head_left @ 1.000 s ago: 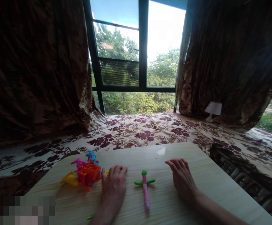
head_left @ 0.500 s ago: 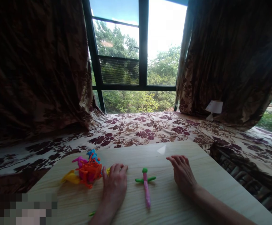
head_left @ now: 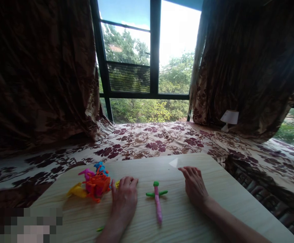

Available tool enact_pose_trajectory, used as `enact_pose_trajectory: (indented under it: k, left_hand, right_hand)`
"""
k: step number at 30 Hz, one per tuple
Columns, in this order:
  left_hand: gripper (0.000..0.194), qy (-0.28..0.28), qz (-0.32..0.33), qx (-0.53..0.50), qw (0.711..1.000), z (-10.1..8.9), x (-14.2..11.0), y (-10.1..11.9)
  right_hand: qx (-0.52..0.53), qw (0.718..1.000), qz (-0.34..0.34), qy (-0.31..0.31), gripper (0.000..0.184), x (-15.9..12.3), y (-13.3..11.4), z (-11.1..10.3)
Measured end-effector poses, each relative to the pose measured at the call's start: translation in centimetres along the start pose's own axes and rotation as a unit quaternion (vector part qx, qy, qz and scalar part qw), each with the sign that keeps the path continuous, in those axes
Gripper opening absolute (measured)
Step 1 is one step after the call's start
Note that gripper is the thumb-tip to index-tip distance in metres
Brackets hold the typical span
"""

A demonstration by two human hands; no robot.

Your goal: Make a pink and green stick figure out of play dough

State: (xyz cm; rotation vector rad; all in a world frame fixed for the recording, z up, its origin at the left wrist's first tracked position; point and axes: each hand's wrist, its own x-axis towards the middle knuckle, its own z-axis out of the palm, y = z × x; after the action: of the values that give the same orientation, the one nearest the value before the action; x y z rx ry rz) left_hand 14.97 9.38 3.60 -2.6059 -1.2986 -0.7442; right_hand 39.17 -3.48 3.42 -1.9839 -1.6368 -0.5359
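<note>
Between my two hands lies a cross-shaped figure (head_left: pixel 158 206) that looks like modelling clay, with a long pink stem, green side arms and a green knob on top. My left hand (head_left: pixel 125 194) rests palm down on the table to its left, fingers forward and a little bent. A yellow piece (head_left: pixel 117 184) shows beside its thumb and fingers, partly hidden by the hand. To the right of the figure, my right hand (head_left: pixel 194 184) lies on the table with its fingers stretched out, apart from the figure. Neither hand visibly holds anything.
A heap of orange, pink, blue and yellow pieces (head_left: pixel 98 185) lies left of my left hand. A small green bit (head_left: pixel 100 228) is by my left forearm. The pale wooden table (head_left: pixel 141 168) meets a flowered cover (head_left: pixel 157 135); a small white lamp (head_left: pixel 230 117) stands beyond.
My right hand and forearm have shifted slightly left, and the view has moved a little. My left hand and the clay figure stay in place.
</note>
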Motion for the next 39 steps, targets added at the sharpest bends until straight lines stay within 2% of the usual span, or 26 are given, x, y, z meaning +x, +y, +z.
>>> enact_pose_trajectory:
  k: [3, 10, 17, 24, 27, 31, 33, 35, 39]
  left_hand:
    - [0.031, -0.001, -0.008, -0.001, 1.000, -0.4, 0.1, 0.3]
    - [0.031, -0.001, -0.007, 0.000, 1.000, -0.6, -0.1, 0.3]
    - [0.032, -0.005, -0.002, 0.006, 1.000, -0.3, 0.1, 0.2]
    - [0.032, -0.008, -0.002, 0.018, 1.000, -0.8, 0.3, 0.6]
    - [0.031, -0.001, 0.005, 0.022, 1.000, -0.7, 0.3, 0.6]
    - [0.027, 0.040, 0.037, 0.018, 0.998, -0.9, 0.3, 0.3]
    - [0.025, 0.069, 0.051, 0.004, 0.996, -1.1, 0.5, 0.3]
    - [0.024, 0.096, 0.055, -0.021, 0.994, -1.5, 0.8, 0.3]
    - [0.024, 0.112, 0.040, -0.137, 0.983, -2.4, 1.2, 0.9]
  right_hand:
    - [-0.011, 1.000, 0.011, 0.007, 0.046, 0.7, 0.6, 0.0]
    - [-0.010, 1.000, -0.023, -0.008, 0.049, -0.6, -1.4, -0.4]
    - [-0.022, 1.000, 0.003, 0.010, 0.046, 1.1, 0.9, 0.1]
    - [0.000, 1.000, -0.028, -0.007, 0.044, -0.3, -0.9, -0.3]
    - [0.001, 1.000, 0.000, 0.003, 0.041, 1.0, 0.4, 0.1]
    - [0.003, 0.997, 0.075, 0.031, 0.035, 2.5, 3.4, -0.3]
    - [0.013, 0.993, 0.109, 0.030, 0.032, 2.1, 4.5, -1.3]
    - [0.034, 0.992, 0.124, 0.003, 0.027, 0.6, 4.8, -2.6]
    - [0.084, 0.985, 0.127, -0.081, 0.016, -3.2, 3.5, -4.9]
